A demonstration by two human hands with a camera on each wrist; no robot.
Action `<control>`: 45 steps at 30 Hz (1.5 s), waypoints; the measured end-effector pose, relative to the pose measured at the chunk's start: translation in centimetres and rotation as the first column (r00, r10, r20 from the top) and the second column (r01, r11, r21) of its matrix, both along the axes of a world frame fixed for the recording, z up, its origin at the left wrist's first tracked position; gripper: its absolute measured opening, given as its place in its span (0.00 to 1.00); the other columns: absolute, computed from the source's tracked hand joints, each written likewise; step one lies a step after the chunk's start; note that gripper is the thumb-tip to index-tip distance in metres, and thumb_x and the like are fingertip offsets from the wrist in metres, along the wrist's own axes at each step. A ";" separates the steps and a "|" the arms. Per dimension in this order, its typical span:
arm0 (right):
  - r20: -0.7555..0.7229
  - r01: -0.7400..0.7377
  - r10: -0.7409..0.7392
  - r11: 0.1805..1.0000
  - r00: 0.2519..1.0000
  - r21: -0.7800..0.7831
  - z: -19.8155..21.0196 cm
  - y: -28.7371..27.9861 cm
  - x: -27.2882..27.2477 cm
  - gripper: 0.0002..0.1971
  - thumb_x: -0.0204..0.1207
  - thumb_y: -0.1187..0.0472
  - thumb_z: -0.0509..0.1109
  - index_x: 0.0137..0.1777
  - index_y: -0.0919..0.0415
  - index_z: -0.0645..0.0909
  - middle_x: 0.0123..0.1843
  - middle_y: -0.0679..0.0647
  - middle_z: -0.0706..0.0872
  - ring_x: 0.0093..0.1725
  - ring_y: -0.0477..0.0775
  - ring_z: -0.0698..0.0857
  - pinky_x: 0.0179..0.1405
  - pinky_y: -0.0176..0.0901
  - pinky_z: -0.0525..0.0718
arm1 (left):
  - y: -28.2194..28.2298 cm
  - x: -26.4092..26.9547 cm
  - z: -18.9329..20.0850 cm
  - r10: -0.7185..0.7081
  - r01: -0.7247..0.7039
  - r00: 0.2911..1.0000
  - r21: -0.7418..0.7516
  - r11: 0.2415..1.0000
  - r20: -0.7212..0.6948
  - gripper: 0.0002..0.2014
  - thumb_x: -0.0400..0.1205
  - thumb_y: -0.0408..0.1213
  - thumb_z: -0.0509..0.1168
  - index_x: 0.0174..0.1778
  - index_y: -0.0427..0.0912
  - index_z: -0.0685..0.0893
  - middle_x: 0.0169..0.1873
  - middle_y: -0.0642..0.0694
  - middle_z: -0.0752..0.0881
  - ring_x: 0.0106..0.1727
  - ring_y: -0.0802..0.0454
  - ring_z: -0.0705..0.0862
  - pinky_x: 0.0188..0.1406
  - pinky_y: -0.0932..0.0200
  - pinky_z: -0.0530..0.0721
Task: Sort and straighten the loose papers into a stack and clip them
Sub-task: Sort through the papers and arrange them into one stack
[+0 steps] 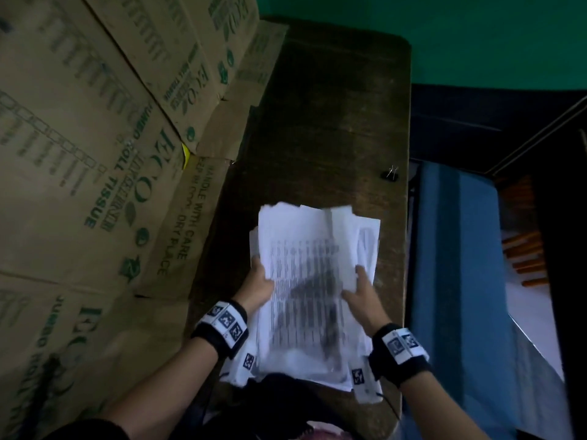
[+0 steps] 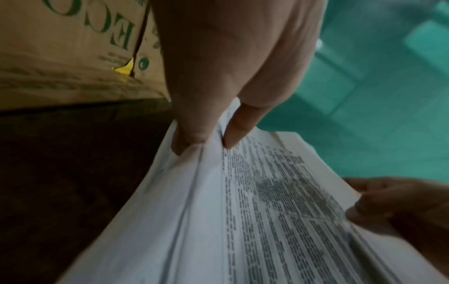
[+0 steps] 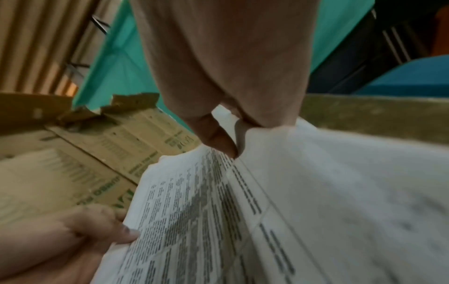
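Observation:
A sheaf of white printed papers is held above the dark wooden table, its edges uneven and fanned at the far end. My left hand grips the sheaf's left edge, thumb on top; in the left wrist view the left hand pinches the papers. My right hand grips the right side; in the right wrist view the right hand pinches the papers with its thumb on the printed page. A black binder clip lies near the table's right edge, beyond the papers.
Flattened cardboard boxes printed with green lettering lean along the table's left side. A blue surface runs beside the table on the right, with orange sticks further right. A teal wall stands behind.

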State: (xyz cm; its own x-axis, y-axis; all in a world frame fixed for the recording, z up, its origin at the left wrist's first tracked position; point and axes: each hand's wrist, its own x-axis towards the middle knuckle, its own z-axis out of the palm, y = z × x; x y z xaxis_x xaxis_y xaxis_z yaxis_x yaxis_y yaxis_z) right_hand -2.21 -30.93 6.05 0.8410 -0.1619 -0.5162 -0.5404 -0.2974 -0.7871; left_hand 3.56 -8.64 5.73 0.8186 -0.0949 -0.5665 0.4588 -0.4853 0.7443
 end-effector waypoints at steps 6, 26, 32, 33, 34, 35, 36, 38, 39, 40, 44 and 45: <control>-0.134 -0.110 0.077 0.960 0.988 -0.258 -3.2 1.2 -0.3 0.31 0.74 0.76 0.64 0.77 0.65 0.60 0.70 0.66 0.72 0.58 0.62 0.78 0.50 0.50 0.83 | 0.0 -0.9 -3.3 -0.044 0.045 0.999 0.256 0.966 -0.012 0.29 0.79 0.24 0.60 0.76 0.37 0.59 0.67 0.36 0.68 0.67 0.38 0.72 0.60 0.50 0.77; -0.051 0.177 -0.175 0.983 0.983 0.047 -4.0 -1.3 2.4 0.24 0.63 0.75 0.81 0.59 0.66 0.79 0.50 0.60 0.89 0.48 0.61 0.89 0.49 0.52 0.89 | -0.4 -0.2 -4.3 0.139 -0.146 0.989 0.160 0.976 0.051 0.31 0.78 0.22 0.65 0.74 0.40 0.60 0.73 0.40 0.68 0.74 0.42 0.70 0.70 0.54 0.69; -0.048 0.390 -0.402 0.843 0.914 0.370 -2.0 -4.5 0.9 0.27 0.63 0.79 0.78 0.63 0.67 0.78 0.53 0.63 0.91 0.50 0.63 0.91 0.46 0.56 0.90 | -1.7 1.7 -1.5 0.073 -0.075 0.995 0.014 0.997 0.067 0.29 0.79 0.24 0.65 0.73 0.43 0.61 0.64 0.46 0.76 0.64 0.50 0.77 0.68 0.50 0.75; -0.052 0.400 -0.408 0.851 0.912 0.340 -2.3 -4.9 0.9 0.26 0.64 0.79 0.78 0.62 0.68 0.78 0.53 0.63 0.91 0.50 0.63 0.91 0.47 0.54 0.90 | -2.3 2.3 -1.2 0.029 -0.030 0.998 0.012 0.999 0.057 0.28 0.80 0.25 0.64 0.73 0.43 0.62 0.63 0.47 0.76 0.63 0.50 0.77 0.67 0.51 0.76; -0.064 0.403 -0.402 0.871 0.913 0.281 -2.8 -5.2 1.1 0.24 0.65 0.77 0.78 0.61 0.69 0.79 0.52 0.64 0.90 0.51 0.64 0.91 0.48 0.54 0.89 | -3.0 2.9 -1.1 -0.018 0.017 0.999 0.030 0.999 0.048 0.28 0.79 0.25 0.64 0.73 0.42 0.62 0.63 0.46 0.77 0.63 0.48 0.78 0.66 0.51 0.77; -0.088 0.402 -0.392 0.895 0.916 0.192 -3.7 -5.5 1.4 0.22 0.65 0.75 0.79 0.60 0.70 0.79 0.52 0.64 0.90 0.52 0.66 0.90 0.52 0.56 0.89 | -3.6 3.5 -1.3 -0.056 0.053 0.997 0.061 0.997 0.053 0.26 0.79 0.25 0.64 0.71 0.42 0.63 0.63 0.43 0.79 0.62 0.46 0.80 0.63 0.51 0.79; -0.115 0.377 -0.366 0.922 0.923 0.091 -4.5 -5.6 1.7 0.21 0.66 0.73 0.80 0.58 0.70 0.80 0.53 0.64 0.89 0.53 0.65 0.89 0.55 0.58 0.88 | -4.2 3.9 -1.6 -0.081 0.075 0.995 0.103 0.992 0.052 0.25 0.78 0.24 0.63 0.70 0.41 0.65 0.63 0.40 0.80 0.61 0.42 0.81 0.61 0.51 0.80; -0.150 0.265 -0.281 0.957 0.948 -0.117 -6.0 -5.5 1.9 0.23 0.67 0.65 0.82 0.60 0.67 0.79 0.61 0.66 0.85 0.59 0.65 0.85 0.62 0.60 0.84 | -5.1 4.1 -2.2 -0.094 0.081 0.994 0.186 0.979 0.057 0.27 0.77 0.24 0.63 0.70 0.43 0.65 0.64 0.37 0.77 0.64 0.37 0.78 0.60 0.49 0.80; -0.171 0.196 -0.237 0.954 0.956 -0.227 -6.7 -5.5 2.0 0.26 0.67 0.61 0.82 0.63 0.65 0.78 0.67 0.65 0.79 0.65 0.67 0.80 0.68 0.61 0.79 | -5.4 4.0 -2.5 -0.092 0.079 0.994 0.221 0.972 0.052 0.29 0.76 0.26 0.64 0.72 0.46 0.63 0.66 0.36 0.73 0.67 0.35 0.74 0.61 0.48 0.78; -0.189 0.155 -0.220 0.939 0.957 -0.308 -7.0 -5.5 1.9 0.29 0.67 0.58 0.82 0.66 0.63 0.77 0.70 0.65 0.73 0.71 0.69 0.73 0.73 0.63 0.74 | -5.7 3.9 -2.6 -0.088 0.079 0.996 0.233 0.969 0.027 0.33 0.76 0.28 0.67 0.74 0.49 0.61 0.67 0.37 0.69 0.70 0.35 0.70 0.62 0.47 0.76; -0.129 0.191 -0.237 0.936 0.963 -0.294 -7.8 -5.4 1.5 0.26 0.63 0.57 0.84 0.60 0.58 0.81 0.58 0.61 0.85 0.65 0.68 0.81 0.63 0.64 0.83 | -6.1 3.6 -2.7 -0.081 0.081 0.997 0.147 0.986 -0.007 0.40 0.74 0.28 0.72 0.74 0.56 0.57 0.68 0.39 0.69 0.61 0.41 0.78 0.47 0.60 0.81; -0.114 0.198 -0.242 0.931 0.964 -0.306 -8.5 -5.5 1.3 0.25 0.62 0.58 0.84 0.59 0.57 0.81 0.57 0.60 0.86 0.65 0.67 0.82 0.62 0.63 0.84 | -6.0 3.7 -2.9 -0.075 0.073 0.997 0.125 0.989 0.011 0.38 0.74 0.27 0.71 0.72 0.56 0.58 0.66 0.40 0.75 0.55 0.44 0.81 0.40 0.62 0.81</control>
